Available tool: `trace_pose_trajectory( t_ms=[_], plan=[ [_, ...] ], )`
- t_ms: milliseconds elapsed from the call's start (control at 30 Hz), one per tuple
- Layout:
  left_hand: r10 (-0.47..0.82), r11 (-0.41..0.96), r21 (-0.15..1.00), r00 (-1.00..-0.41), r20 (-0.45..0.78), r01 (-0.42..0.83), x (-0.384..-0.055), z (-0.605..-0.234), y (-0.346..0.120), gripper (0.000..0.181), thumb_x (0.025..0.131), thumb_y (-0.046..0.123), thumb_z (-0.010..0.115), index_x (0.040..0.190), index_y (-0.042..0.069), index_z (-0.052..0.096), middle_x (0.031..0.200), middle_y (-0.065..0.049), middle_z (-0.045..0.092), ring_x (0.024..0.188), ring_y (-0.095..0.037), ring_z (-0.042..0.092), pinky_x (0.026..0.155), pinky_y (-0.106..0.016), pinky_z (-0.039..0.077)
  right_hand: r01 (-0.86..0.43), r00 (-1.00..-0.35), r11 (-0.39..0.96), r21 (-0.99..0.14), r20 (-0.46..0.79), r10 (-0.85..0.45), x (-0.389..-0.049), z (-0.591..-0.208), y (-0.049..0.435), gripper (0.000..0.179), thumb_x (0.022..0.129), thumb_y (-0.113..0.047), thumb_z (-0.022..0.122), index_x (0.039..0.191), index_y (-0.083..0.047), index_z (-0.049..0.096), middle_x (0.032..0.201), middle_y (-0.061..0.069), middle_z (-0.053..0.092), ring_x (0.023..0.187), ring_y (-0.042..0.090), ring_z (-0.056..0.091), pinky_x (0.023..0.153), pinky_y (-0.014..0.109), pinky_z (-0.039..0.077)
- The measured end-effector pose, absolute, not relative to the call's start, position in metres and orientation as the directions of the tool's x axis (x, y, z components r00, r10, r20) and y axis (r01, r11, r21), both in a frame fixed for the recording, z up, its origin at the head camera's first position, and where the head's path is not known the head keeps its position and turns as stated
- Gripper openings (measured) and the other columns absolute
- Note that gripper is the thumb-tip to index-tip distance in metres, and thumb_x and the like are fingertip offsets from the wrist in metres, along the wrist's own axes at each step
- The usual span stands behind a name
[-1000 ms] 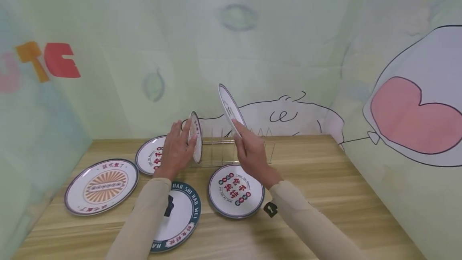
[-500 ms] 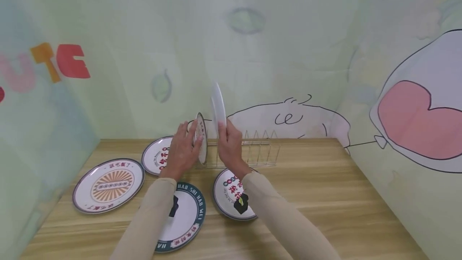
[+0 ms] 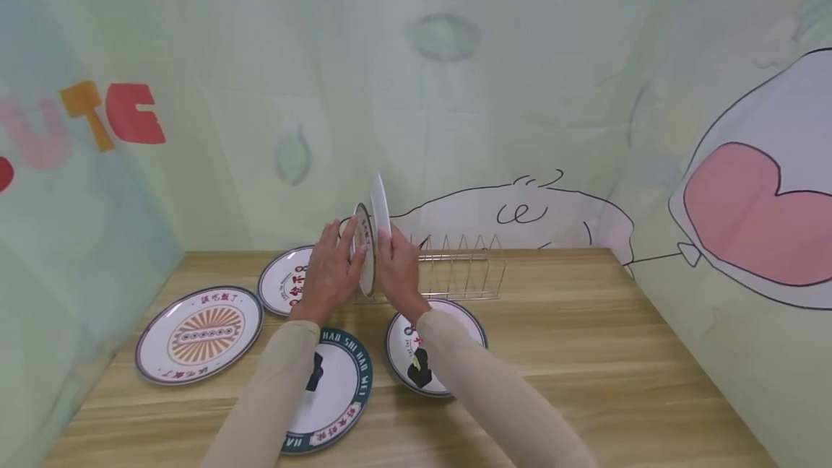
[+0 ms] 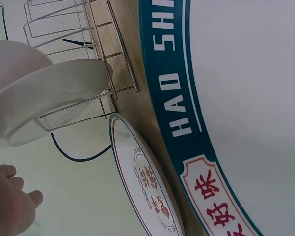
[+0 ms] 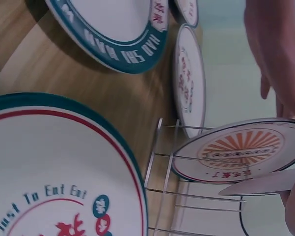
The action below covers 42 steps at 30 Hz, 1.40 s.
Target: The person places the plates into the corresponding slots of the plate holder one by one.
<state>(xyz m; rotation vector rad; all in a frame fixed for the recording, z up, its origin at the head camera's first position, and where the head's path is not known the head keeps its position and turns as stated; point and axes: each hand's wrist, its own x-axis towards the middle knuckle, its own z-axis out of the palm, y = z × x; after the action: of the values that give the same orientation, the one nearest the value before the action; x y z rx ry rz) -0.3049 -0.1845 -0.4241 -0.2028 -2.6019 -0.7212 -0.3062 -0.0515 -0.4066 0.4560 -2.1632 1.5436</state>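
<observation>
Loading plates on edge into the wire rack (image 3: 453,258) looks like the step you have in hand, just below the centre of the head view. Your left hand (image 3: 329,269) has its fingers extended and thumb apart, resting against the standing plate (image 3: 370,266) at the rack's left end. Whether its thumb also nips the rim, you can't tell from here. Your right hand (image 3: 399,266) is pinching the held plate (image 3: 380,204) at its edge, almost edge-on to you and just beside the first one, on its right. Its bottom is hidden behind your fingers in the head view, so don't assume it has seated.

Your next move probably calls for lowering that held plate straight down between the wires, keeping it parallel to its neighbour so the rims don't knock. Keep the left palm steadying until both stand by themselves, then let the right go.

Four more lie flat: a sunburst plate (image 3: 200,334) at the left, a small plate (image 3: 278,282) partly behind your left hand, a green-rimmed plate (image 3: 334,385) at lower centre, and a part-covered plate (image 3: 399,352) beneath your right forearm.
</observation>
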Motion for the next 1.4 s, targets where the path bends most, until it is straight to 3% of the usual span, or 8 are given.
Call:
trace_pose_trajectory(
  t_ms=[100, 200, 333, 533, 700, 867, 1067, 1400],
  plan=[
    [0.023, 0.854, 0.457, -0.896, 0.442, 0.247, -0.305, -0.425, -0.184, 0.06, 0.105, 0.038, 0.042, 0.159, 0.018, 0.025, 0.162, -0.024, 0.027, 0.152, -0.044, 0.021, 0.121, -0.062, 0.021, -0.501, -0.845, 0.369, -0.783, 0.535, -0.012, -0.308, -0.415, -0.055, 0.038, 0.108, -0.028, 0.041, 0.125, -0.003, 0.065, 0.105, 0.022, 0.075, 0.081, 0.032, 0.076, 0.057, 0.027, 0.06],
    [0.025, 0.855, 0.453, -0.894, 0.448, 0.251, -0.304, -0.424, -0.185, 0.06, 0.105, 0.039, 0.041, 0.159, 0.018, 0.026, 0.162, -0.023, 0.027, 0.152, -0.044, 0.022, 0.121, -0.062, 0.024, -0.516, -0.828, 0.42, -0.746, 0.56, -0.023, -0.31, -0.423, -0.058, 0.037, 0.107, -0.026, 0.041, 0.121, -0.002, 0.066, 0.092, 0.02, 0.076, 0.063, 0.024, 0.072, 0.047, 0.021, 0.051],
    [0.033, 0.858, 0.445, -0.891, 0.452, 0.257, -0.304, -0.424, -0.185, 0.059, 0.106, 0.04, 0.039, 0.159, 0.017, 0.026, 0.162, -0.024, 0.027, 0.151, -0.044, 0.022, 0.121, -0.062, 0.024, -0.524, -0.803, 0.508, -0.683, 0.595, -0.028, -0.308, -0.433, -0.061, 0.034, 0.107, -0.025, 0.042, 0.113, -0.003, 0.068, 0.085, 0.015, 0.076, 0.058, 0.018, 0.065, 0.045, 0.017, 0.043],
    [0.043, 0.861, 0.435, -0.889, 0.455, 0.264, -0.304, -0.424, -0.183, 0.058, 0.106, 0.036, 0.037, 0.159, 0.015, 0.025, 0.162, -0.025, 0.026, 0.151, -0.045, 0.023, 0.121, -0.061, 0.025, -0.494, -0.815, 0.585, -0.643, 0.577, -0.053, -0.303, -0.443, -0.061, 0.032, 0.107, -0.029, 0.042, 0.11, -0.009, 0.067, 0.085, 0.008, 0.073, 0.067, 0.018, 0.062, 0.054, 0.021, 0.045],
    [0.05, 0.857, 0.439, -0.891, 0.451, 0.27, -0.304, -0.424, -0.181, 0.058, 0.107, 0.037, 0.035, 0.16, 0.017, 0.023, 0.163, -0.024, 0.025, 0.152, -0.044, 0.021, 0.122, -0.06, 0.023, -0.524, -0.782, 0.645, -0.556, 0.615, -0.105, -0.303, -0.446, -0.056, 0.031, 0.106, -0.029, 0.042, 0.114, -0.011, 0.066, 0.094, 0.007, 0.074, 0.073, 0.019, 0.063, 0.059, 0.025, 0.05],
    [0.043, 0.853, 0.451, -0.897, 0.44, 0.263, -0.303, -0.424, -0.182, 0.059, 0.107, 0.038, 0.035, 0.16, 0.018, 0.021, 0.163, -0.023, 0.025, 0.152, -0.043, 0.021, 0.122, -0.059, 0.023, -0.552, -0.762, 0.671, -0.495, 0.626, -0.166, -0.305, -0.447, -0.053, 0.032, 0.107, -0.03, 0.042, 0.115, -0.011, 0.067, 0.092, 0.005, 0.073, 0.071, 0.017, 0.06, 0.058, 0.021, 0.046],
    [0.041, 0.854, 0.45, -0.895, 0.444, 0.262, -0.304, -0.424, -0.183, 0.058, 0.107, 0.037, 0.035, 0.16, 0.017, 0.023, 0.163, -0.023, 0.025, 0.152, -0.043, 0.022, 0.122, -0.059, 0.023, -0.54, -0.786, 0.685, -0.488, 0.583, -0.205, -0.305, -0.445, -0.05, 0.031, 0.106, -0.029, 0.045, 0.115, -0.009, 0.066, 0.091, 0.006, 0.073, 0.068, 0.015, 0.059, 0.054, 0.017, 0.042],
    [0.033, 0.86, 0.446, -0.9, 0.434, 0.247, -0.303, -0.424, -0.184, 0.059, 0.106, 0.039, 0.035, 0.16, 0.019, 0.022, 0.164, -0.022, 0.025, 0.153, -0.042, 0.02, 0.122, -0.06, 0.023, -0.517, -0.816, 0.716, -0.47, 0.524, -0.244, -0.306, -0.444, -0.045, 0.028, 0.105, -0.028, 0.049, 0.121, -0.011, 0.065, 0.101, 0.007, 0.076, 0.08, 0.017, 0.07, 0.059, 0.018, 0.053]
  ],
)
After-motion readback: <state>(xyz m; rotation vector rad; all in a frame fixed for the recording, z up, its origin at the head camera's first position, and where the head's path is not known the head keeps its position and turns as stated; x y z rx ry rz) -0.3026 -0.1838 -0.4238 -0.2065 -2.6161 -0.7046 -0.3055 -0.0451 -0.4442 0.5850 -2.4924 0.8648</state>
